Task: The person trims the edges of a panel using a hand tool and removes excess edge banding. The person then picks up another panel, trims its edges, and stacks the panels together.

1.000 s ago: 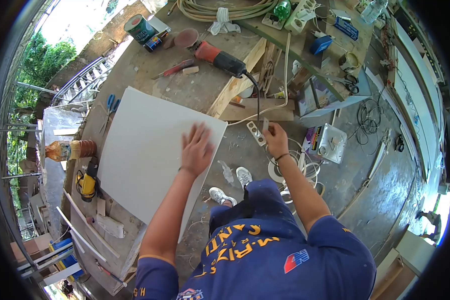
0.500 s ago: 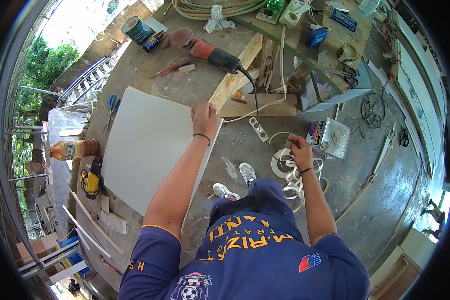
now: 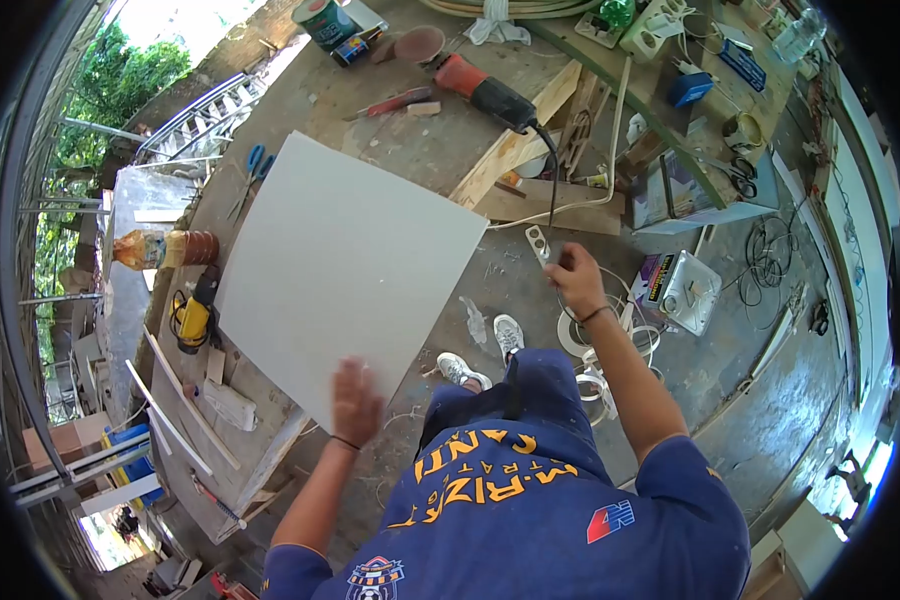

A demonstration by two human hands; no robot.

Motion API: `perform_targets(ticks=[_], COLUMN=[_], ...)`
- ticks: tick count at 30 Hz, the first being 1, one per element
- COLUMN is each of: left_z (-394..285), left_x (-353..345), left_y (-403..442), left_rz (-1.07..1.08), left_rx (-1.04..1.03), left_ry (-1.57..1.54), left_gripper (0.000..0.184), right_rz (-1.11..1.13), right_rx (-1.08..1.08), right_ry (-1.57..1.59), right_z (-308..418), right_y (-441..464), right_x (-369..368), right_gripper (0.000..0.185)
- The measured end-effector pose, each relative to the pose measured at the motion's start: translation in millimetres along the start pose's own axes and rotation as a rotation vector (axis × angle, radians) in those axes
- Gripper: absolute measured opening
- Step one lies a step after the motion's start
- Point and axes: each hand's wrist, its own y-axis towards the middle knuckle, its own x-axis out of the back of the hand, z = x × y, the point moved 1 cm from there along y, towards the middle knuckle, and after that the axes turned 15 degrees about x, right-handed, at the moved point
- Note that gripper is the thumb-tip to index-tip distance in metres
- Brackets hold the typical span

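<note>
Item inspected: a large, flat, square-cornered white panel, lying on a stained grey-brown counter, its near right side appearing to reach past the counter's edge, above the bare grey floor.

My left grip is released, palm down and fingers extended, at the panel's near corner. My right grip stands apart from the panel, fingers curled and tips close together. The view is poor here: blur hides whether my left palm bears on the surface, and I cannot tell whether my right fingertips pinch anything small.

Findings on risk:

1. Neither grip closes round the panel. Pressure on the overhanging side could, in my judgement, tip or slide it.
2. Grit trapped under a bare palm could scratch the white face; a rough edge could cut my skin, as I wear no gloves.
3. Blue-handled metal scissors lie just beside the panel's left edge. A slide that way could bring the edge against their blades.
4. The black cord of a red-and-black power tool with a round disc drops from the counter; a snag could drag the tool down.
5. White loops of strip lie near my white trainers: a trip hazard.
</note>
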Motion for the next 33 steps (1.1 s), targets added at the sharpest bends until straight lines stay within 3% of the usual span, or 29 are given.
perform_targets(ticks=[1, 3, 4, 6, 9, 19, 29, 33], left_z=[30, 78, 90, 99, 101, 93, 88, 86], left_x=[2, 11, 14, 14, 15, 15, 17, 21], left_y=[-2, -1, 5, 17, 36, 40, 43, 44], left_rz=[-0.087, -0.174, -0.176, -0.133, -0.109, -0.112, -0.092, -0.081], left_rx=[0.105, 0.300, 0.385, 0.385, 0.356, 0.412, 0.488, 0.484], left_ry=[-0.019, -0.001, 0.037, 0.060, 0.111, 0.093, 0.150, 0.110], left_gripper=[0.055, 0.059, 0.060, 0.061, 0.060, 0.060, 0.062, 0.061], right_rz=[0.009, 0.112, 0.122, 0.171, 0.221, 0.194, 0.582, 0.830], right_rx=[-0.007, 0.476, 0.480, 0.818, 0.891, 0.849, 0.888, 0.979], right_ry=[-0.005, -0.462, -0.470, -0.797, -0.991, -1.151, -1.004, -0.687], right_z=[6, 36, 49, 73, 83, 72, 50, 51], right_y=[3, 11, 18, 29, 39, -14, -253, -315], right_x=[-13, -40, -49, -65, -78, -136, -277, -304], right_gripper=[0.026, 0.026, 0.026, 0.029, 0.032, 0.033, 0.025, 0.019])
